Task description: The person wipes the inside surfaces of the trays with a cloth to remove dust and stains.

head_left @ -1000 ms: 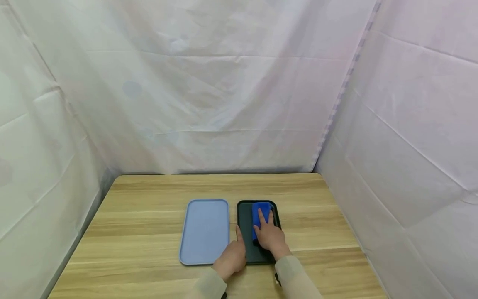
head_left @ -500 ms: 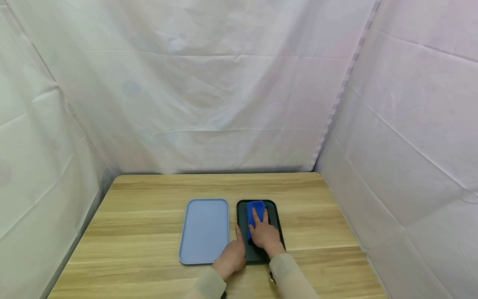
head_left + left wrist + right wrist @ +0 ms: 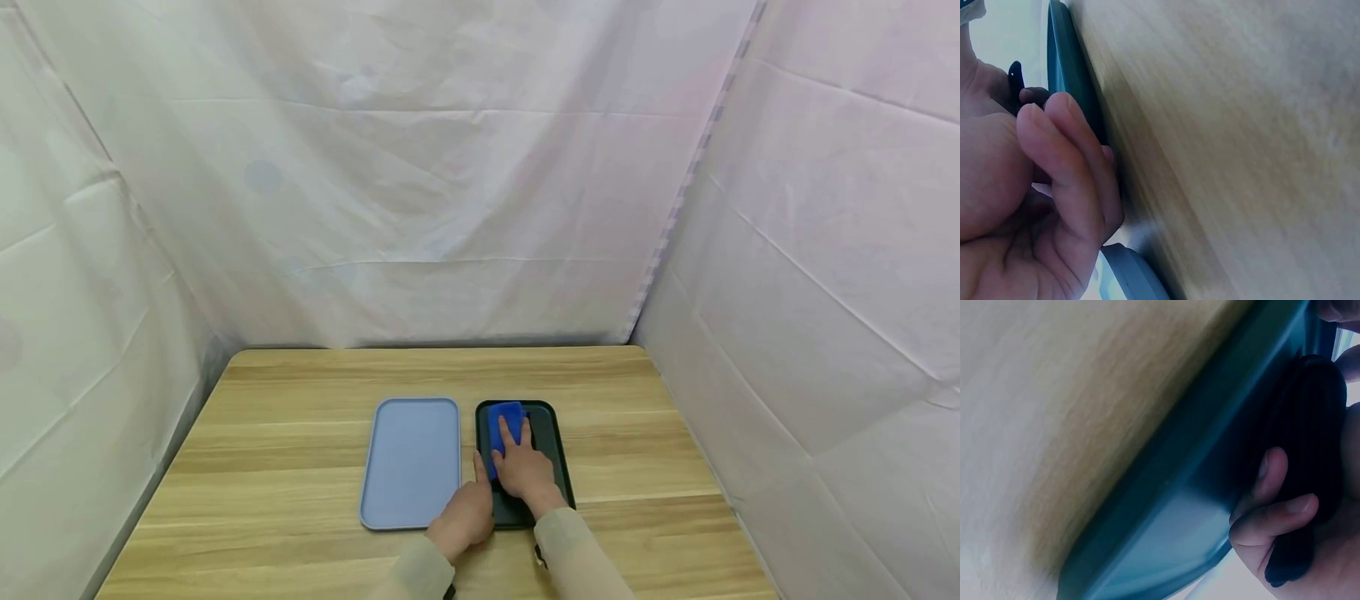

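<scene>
In the head view, my right hand [image 3: 523, 473] lies over a flat blue pad [image 3: 507, 417] on the dark green tray [image 3: 555, 454], with two fingers spread along the blue face. From the right wrist, the black side of this piece [image 3: 1310, 431] shows, rounded with a narrow handle end; two fingers curl round it. My left hand [image 3: 465, 512] sits at the tray's left rim, index finger straight along that rim. Seen from the left wrist, its other fingers [image 3: 1075, 169] bend loosely with nothing between them; the index finger is hidden there.
A light blue tray [image 3: 412, 467] lies left of the dark green one, its lower right corner next to the left hand. Both rest on a wooden table [image 3: 285, 467]. White curtains [image 3: 450, 208] hang behind and on both sides.
My right hand has slid the blue pad leftward across the dark green tray, from its right side to near its left rim. The left hand has stayed in place.
</scene>
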Demonstrator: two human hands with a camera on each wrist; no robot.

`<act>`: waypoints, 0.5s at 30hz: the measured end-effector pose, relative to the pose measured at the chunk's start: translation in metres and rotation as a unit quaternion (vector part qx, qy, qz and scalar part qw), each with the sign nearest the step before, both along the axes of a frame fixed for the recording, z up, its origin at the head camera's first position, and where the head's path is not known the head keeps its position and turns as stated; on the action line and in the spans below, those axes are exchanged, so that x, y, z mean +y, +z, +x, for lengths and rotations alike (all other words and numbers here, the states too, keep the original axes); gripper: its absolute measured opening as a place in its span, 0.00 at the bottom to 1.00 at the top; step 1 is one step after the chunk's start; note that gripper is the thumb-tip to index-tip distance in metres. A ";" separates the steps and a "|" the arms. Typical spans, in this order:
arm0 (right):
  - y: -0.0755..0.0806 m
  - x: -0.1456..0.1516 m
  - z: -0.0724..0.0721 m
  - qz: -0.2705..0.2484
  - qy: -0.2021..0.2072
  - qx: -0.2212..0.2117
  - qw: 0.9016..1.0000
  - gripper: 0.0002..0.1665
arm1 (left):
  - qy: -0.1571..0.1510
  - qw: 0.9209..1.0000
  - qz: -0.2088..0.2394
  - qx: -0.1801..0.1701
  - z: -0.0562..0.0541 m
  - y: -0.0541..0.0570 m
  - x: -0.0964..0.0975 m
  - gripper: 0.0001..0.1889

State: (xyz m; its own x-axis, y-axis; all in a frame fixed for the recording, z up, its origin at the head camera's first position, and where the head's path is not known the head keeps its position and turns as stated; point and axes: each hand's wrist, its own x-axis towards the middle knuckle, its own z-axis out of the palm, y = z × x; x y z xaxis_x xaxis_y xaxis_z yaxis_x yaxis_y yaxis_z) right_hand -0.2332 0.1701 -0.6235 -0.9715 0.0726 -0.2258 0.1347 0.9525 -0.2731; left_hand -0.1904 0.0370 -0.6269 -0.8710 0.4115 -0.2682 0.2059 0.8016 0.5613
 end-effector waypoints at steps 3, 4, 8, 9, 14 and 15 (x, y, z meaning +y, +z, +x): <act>0.000 -0.002 0.000 0.003 0.003 -0.001 1.000 0.41 | -0.003 1.000 0.001 0.004 0.000 0.000 0.000 0.54; -0.001 -0.003 -0.001 0.005 0.004 -0.002 1.000 0.41 | -0.003 1.000 0.000 0.004 0.001 0.000 0.000 0.54; -0.002 -0.006 -0.001 0.005 0.012 0.001 1.000 0.41 | -0.002 1.000 -0.011 0.004 0.002 0.001 0.001 0.54; -0.002 -0.006 -0.001 0.006 0.014 0.002 1.000 0.41 | 0.000 1.000 -0.012 0.003 0.002 0.001 0.001 0.53; -0.003 -0.009 0.001 0.003 0.023 0.007 1.000 0.40 | 0.005 1.000 -0.013 -0.006 0.003 0.002 0.002 0.53; -0.003 -0.009 0.001 0.003 0.023 0.007 1.000 0.40 | 0.005 1.000 -0.013 -0.007 0.003 0.002 0.002 0.52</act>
